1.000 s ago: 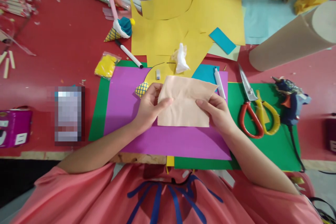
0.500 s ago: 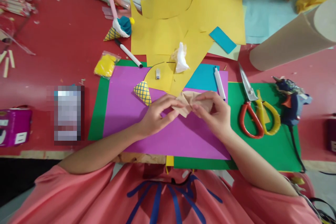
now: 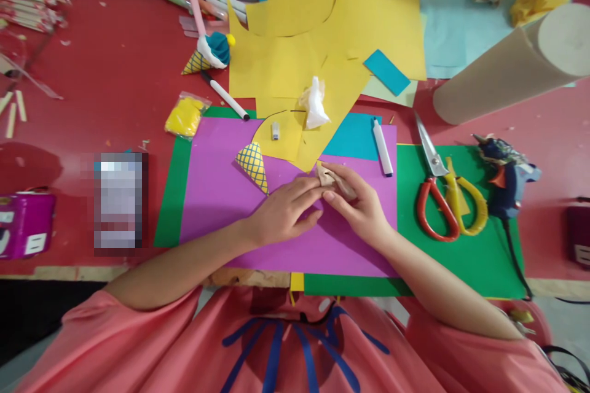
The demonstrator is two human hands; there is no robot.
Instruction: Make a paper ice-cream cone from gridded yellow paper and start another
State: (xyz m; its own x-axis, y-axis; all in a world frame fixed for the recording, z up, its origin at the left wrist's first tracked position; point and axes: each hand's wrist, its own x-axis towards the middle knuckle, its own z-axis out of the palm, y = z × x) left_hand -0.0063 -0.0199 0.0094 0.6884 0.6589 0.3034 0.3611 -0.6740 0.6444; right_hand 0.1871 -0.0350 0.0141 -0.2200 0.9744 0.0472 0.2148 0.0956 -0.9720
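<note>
Centrally, both hands meet over the purple sheet (image 3: 221,196). Right hand (image 3: 359,209) pinches the crumpled beige paper (image 3: 329,177); left hand (image 3: 281,212) presses fingertips against it. Best to compress evenly, keeping the wad clear of the checked cone (image 3: 253,163) just left.

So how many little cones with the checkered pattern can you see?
2. One checkered cone lies on the purple sheet, just beyond the left hand. The other cone lies farther back on the red table, topped with white and blue. Others might hide under the papers.
</note>
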